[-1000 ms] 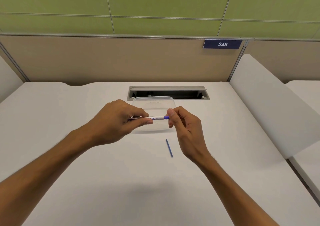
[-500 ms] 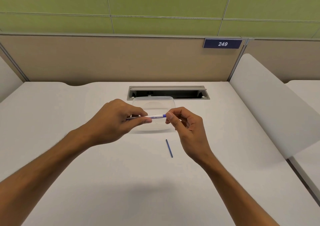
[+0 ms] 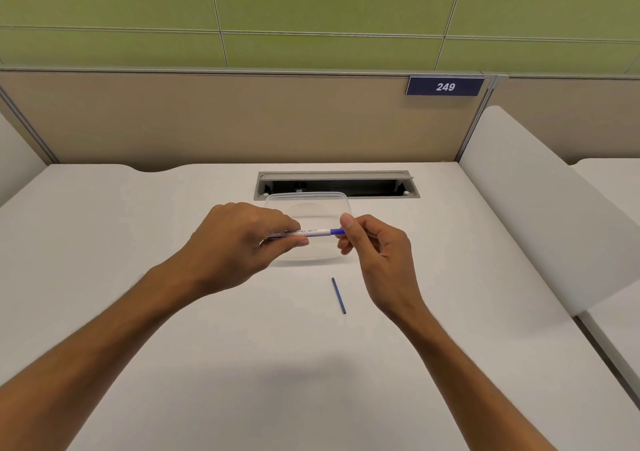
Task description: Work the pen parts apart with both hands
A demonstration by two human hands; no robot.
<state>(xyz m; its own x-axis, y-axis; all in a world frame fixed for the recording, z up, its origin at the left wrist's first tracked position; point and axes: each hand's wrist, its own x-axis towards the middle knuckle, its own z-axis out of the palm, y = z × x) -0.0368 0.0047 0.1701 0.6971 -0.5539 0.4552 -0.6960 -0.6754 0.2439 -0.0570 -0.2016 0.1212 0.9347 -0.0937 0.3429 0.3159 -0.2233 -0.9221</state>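
Observation:
My left hand (image 3: pixel 239 242) grips a white pen (image 3: pixel 313 232) with printed lettering, holding it level above the desk. The pen's blue end points right, and my right hand (image 3: pixel 374 253) pinches that blue end between thumb and fingers. A clear plastic container (image 3: pixel 311 201) lies on the white desk (image 3: pixel 207 364) just behind and under the pen. A thin blue stick (image 3: pixel 338 295), like a pen refill, lies loose on the desk in front of my right hand.
A grey cable slot (image 3: pixel 336 182) is set into the desk behind the container. A beige partition with a blue plate reading 249 (image 3: pixel 445 86) closes the back. A white side panel (image 3: pixel 540 208) rises on the right.
Both hands have lifted the pen slightly and my right thumb now sits higher on the blue end. The blue stick and container have not moved.

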